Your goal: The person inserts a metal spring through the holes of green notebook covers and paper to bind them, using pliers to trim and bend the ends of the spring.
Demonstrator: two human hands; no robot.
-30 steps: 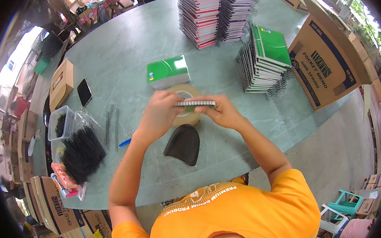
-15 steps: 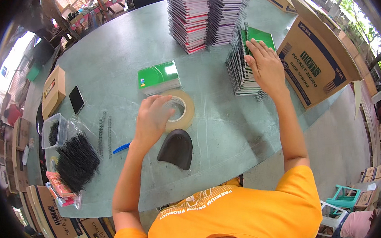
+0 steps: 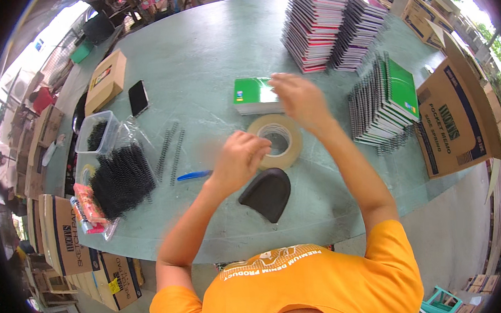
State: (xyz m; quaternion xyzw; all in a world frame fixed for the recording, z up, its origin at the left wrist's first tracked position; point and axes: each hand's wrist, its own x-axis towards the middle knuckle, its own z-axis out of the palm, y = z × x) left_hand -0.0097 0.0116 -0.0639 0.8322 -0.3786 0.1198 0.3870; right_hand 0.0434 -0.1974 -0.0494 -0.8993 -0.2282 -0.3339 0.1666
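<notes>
My right hand (image 3: 303, 101) reaches over the right end of a small stack of green-covered pads (image 3: 252, 92), its fingers slightly apart at the top cover; the palm side is hidden. Lower and to the left, my left hand (image 3: 238, 162) has its fingers curled together beside a wide roll of clear tape (image 3: 295, 148); whether anything is between them does not show. Below the roll lies a dark, rounded pad-like piece (image 3: 269, 194). At the right stands a leaning pile of green spiral notebooks (image 3: 400, 93), with no hand on it.
Tall stacks of red (image 3: 318, 29) and purple (image 3: 360, 29) spiral notebooks stand far right, an open carton (image 3: 452, 118) nearer. Leftward lie a blue pen-like tool (image 3: 194, 175), loose black coils (image 3: 168, 150), a coil bundle (image 3: 123, 181), a plastic tub (image 3: 97, 133), a phone (image 3: 138, 98) and a cardboard box (image 3: 106, 80).
My right hand has left the green notebook pile and come left to the green pads. My left hand has drawn its fingers together near the tape. The whole view has shifted.
</notes>
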